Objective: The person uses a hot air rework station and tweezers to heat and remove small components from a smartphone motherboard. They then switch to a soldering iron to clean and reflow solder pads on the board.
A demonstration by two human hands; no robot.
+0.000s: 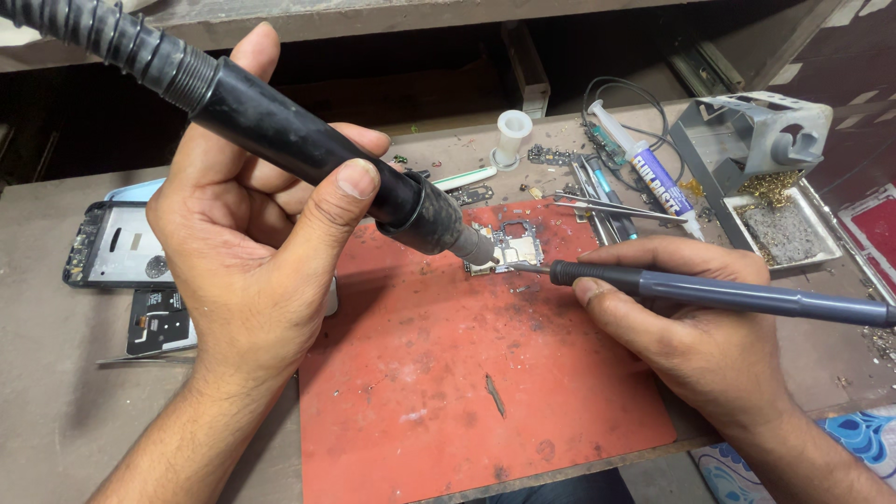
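My left hand (pixel 247 238) grips a black hot-air wand (pixel 308 140) with a ribbed hose, its metal nozzle pointing down at a small circuit board (pixel 516 247). The board lies on a red work mat (pixel 467 373), near the mat's far edge. My right hand (pixel 695 322) holds a slim dark blue soldering iron (pixel 719 294), its tip touching the board's right edge. Both tools meet over the board.
A phone frame (pixel 117 245) and a black flat part (pixel 159 322) lie at left. Behind the mat are tweezers (pixel 611 207), a syringe of paste (pixel 644 163), a white spool (pixel 513 131) and small parts. A metal iron stand (pixel 756 140) with tray sits at right.
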